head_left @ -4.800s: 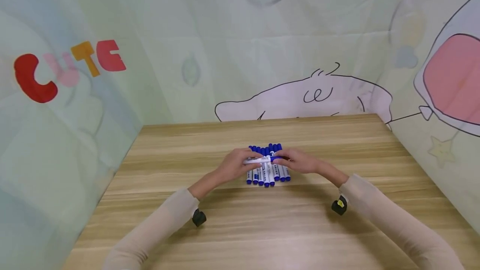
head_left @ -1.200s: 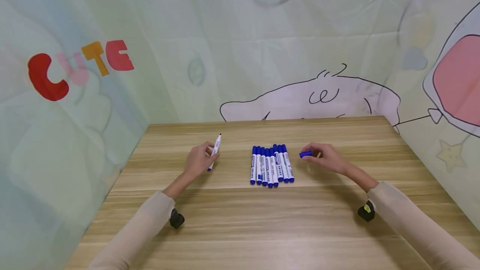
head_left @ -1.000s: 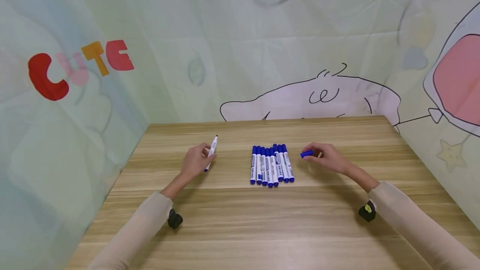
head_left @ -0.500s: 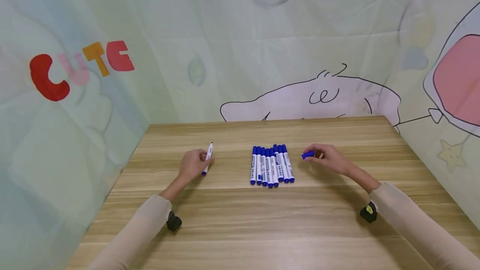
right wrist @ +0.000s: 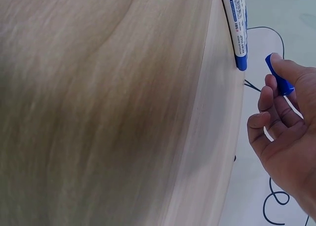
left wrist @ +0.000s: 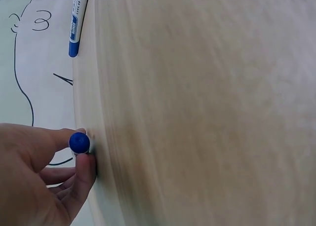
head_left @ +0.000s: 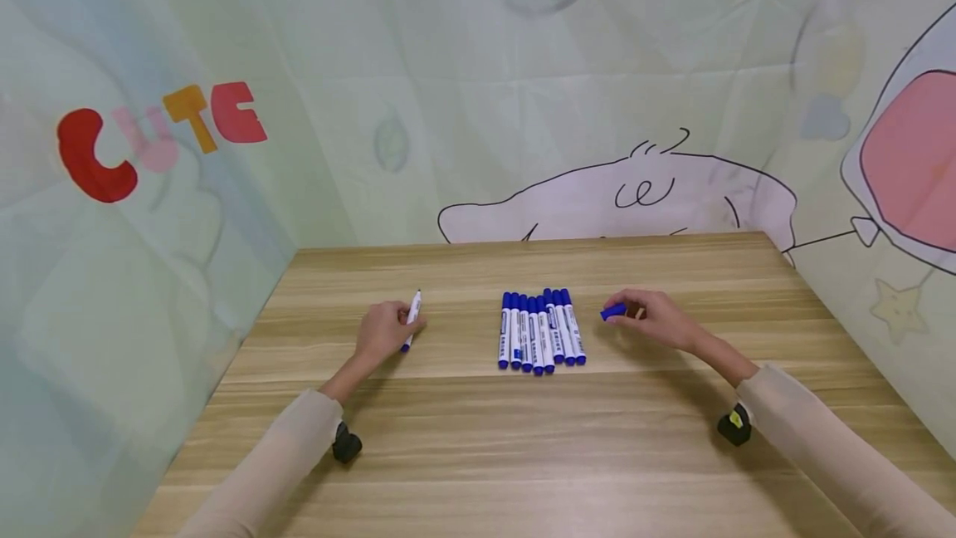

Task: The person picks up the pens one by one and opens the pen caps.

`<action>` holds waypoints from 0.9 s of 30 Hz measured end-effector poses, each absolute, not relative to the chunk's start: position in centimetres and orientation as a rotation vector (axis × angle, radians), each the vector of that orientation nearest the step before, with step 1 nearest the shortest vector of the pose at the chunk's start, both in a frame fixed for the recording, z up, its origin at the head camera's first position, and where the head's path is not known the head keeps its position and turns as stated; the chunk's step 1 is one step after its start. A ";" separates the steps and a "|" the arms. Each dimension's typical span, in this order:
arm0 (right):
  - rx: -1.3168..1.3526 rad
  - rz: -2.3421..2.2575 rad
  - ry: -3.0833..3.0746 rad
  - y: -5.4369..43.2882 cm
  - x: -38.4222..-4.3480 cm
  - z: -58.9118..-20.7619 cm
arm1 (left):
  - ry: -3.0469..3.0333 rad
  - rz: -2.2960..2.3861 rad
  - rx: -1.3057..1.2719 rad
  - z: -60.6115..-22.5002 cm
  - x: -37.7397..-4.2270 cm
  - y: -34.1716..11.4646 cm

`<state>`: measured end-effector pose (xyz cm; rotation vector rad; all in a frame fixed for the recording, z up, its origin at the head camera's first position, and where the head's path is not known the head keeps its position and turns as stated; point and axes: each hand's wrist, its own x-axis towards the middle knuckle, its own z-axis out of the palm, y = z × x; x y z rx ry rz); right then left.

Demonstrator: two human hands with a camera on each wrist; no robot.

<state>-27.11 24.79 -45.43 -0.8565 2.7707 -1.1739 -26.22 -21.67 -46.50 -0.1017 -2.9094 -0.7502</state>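
My left hand (head_left: 382, 330) pinches an uncapped white marker (head_left: 412, 322) between thumb and fingers, its dark tip pointing away toward the back of the table. In the left wrist view the marker's blue end plug (left wrist: 79, 143) faces the camera, with the barrel hidden behind it. Over on the right, my right hand (head_left: 657, 318) holds a blue marker cap (head_left: 614, 311) by thumb and fingertips. The right wrist view shows that cap (right wrist: 279, 77) under the thumb, the other fingers curled loosely. Between the hands lies a row of several capped white markers (head_left: 541, 335), blue caps pointing to the back.
The wooden table (head_left: 478, 438) reaches to a printed cloth backdrop (head_left: 478, 106) behind and at both sides. Small black wrist cameras (head_left: 347, 443) hang under the sleeves. One end of the marker row (right wrist: 236, 28) shows at the top of the right wrist view.
Earlier both hands met over the row, on one marker. They have since parted, its body going left and its cap right. Lately the left hand has moved slightly left and nearer, lowering the marker.
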 end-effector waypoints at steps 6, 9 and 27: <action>-0.852 -1.165 2.777 24.8 -27.0 -45.5 | -2.921 -0.719 -0.095 -46.4 -26.1 -21.6; -0.846 -1.168 2.779 24.7 -27.0 -45.4 | -2.920 -0.720 -0.092 -46.3 -26.0 -21.6; -0.855 -1.168 2.775 24.8 -27.0 -45.3 | -2.946 -0.744 -0.066 -45.9 -26.0 -21.7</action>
